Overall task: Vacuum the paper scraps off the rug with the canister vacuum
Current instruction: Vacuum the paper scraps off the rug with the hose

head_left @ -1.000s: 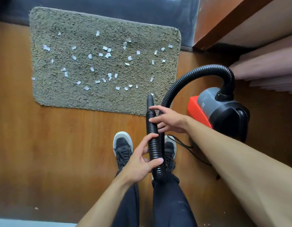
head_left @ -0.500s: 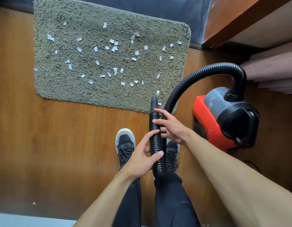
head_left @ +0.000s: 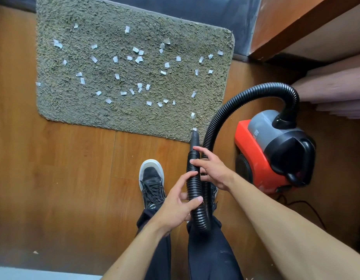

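Left grip [head_left: 175, 207] curled round hose [head_left: 193, 186]; right grip [head_left: 213, 170] wraps hose behind nozzle [head_left: 195, 138]. Nozzle tip at rug [head_left: 74, 110] edge. Paper scraps [head_left: 138, 58] scattered over rug. Canister vacuum [head_left: 276, 150] beside, contents unseen.

Free room and obstacles. Bare floor [head_left: 53, 178] opens left of the left hand [head_left: 175, 207], and the rug [head_left: 114, 118] lies low ahead of both hands. Right of the right hand [head_left: 213, 170], the arching hose [head_left: 246, 98] and the canister vacuum [head_left: 276, 150] block passage. Wooden furniture [head_left: 296, 23] closes the far right.
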Motion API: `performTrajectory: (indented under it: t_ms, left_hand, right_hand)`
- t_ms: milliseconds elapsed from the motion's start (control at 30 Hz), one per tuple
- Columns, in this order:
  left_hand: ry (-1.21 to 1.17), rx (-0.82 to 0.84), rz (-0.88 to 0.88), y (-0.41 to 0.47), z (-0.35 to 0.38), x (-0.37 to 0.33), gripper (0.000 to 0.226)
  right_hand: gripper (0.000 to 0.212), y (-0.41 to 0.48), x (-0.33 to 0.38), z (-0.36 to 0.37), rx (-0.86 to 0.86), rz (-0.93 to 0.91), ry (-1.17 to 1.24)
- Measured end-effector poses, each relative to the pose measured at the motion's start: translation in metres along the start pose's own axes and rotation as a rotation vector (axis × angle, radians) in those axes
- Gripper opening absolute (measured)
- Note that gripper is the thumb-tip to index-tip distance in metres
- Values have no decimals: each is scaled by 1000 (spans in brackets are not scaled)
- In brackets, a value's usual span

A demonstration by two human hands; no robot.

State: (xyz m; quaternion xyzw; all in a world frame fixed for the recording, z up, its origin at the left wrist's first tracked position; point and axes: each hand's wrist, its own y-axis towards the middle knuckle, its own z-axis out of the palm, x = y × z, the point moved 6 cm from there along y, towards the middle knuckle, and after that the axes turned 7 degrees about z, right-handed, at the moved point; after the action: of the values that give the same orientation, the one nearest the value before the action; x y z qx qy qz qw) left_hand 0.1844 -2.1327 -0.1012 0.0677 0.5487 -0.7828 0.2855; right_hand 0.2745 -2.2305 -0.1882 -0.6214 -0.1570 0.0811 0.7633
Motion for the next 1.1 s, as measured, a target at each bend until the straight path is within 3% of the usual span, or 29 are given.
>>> performTrajectory:
  t_ms: [667, 1100]
  left_hand:
    - [20, -64, 13, 24, -19, -16, 59]
    - [34, -15, 45, 35, -46, -49, 57]
  right_hand:
    - [55, 16, 34, 6, -103, -98, -13]
    - [55, 29, 65, 28, -166, -128, 32]
